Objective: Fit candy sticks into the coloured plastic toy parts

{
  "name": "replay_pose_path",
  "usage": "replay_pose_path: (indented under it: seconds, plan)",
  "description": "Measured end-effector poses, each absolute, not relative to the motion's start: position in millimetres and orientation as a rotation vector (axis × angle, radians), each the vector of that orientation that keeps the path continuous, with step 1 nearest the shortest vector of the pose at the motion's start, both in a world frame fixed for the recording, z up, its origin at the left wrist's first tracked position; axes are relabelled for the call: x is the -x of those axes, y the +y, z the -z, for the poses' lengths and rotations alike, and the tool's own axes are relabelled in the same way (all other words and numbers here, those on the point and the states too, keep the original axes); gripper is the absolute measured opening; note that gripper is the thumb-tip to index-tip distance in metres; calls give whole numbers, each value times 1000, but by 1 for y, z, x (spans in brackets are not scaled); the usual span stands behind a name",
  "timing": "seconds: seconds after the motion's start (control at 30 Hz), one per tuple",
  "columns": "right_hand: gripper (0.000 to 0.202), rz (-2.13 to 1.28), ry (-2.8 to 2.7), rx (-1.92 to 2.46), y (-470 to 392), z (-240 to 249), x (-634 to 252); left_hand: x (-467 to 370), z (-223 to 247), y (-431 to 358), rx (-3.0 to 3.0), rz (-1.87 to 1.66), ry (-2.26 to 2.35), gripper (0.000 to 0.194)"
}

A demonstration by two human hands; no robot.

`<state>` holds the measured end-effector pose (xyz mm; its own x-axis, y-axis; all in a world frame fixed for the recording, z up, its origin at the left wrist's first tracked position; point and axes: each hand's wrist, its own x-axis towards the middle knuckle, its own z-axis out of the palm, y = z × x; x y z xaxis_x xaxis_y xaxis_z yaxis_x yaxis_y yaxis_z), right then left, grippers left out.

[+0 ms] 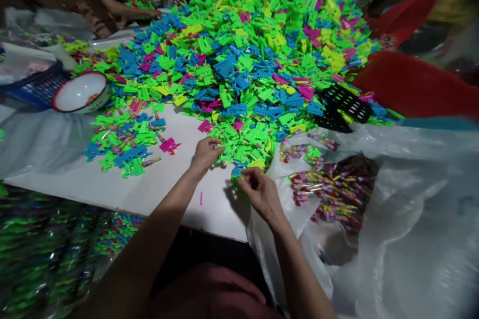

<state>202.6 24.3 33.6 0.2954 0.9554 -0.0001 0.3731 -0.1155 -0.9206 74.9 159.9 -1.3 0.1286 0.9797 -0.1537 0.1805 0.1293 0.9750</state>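
Observation:
A large heap of green, blue, pink and yellow plastic pieces covers the white table. At the heap's front edge, my left hand has thumb and fingers drawn together by green pieces; whatever lies between them is too small to name. My right hand is to the right and nearer me, fingers curled to the thumb beside a blue piece. It is unclear whether it grips that piece. A smaller pile of pieces and printed tubes lies on the left. One thin pink strip is near the front edge.
On the right, an open plastic bag holds many small wrapped tubes. A black perforated basket leans into the heap. At left are a white bowl and a blue basket. Another person's arm reaches in at the back left.

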Motion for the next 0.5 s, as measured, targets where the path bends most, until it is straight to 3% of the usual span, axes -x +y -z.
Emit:
replay_pose_path:
  seconds: [0.13,0.33,0.5]
  plan:
    - [27,-828,-1160,1643,31,-23,-196,-57,16,144,-1130,-901,1266,30]
    - [24,-862,-1120,1640,43,-23,-179,-58,-1,148,-978,-1094,1072,30]
    - [43,-863,-1038,1580,56,-26,-176,-54,-19,123,-929,-1015,922,35]
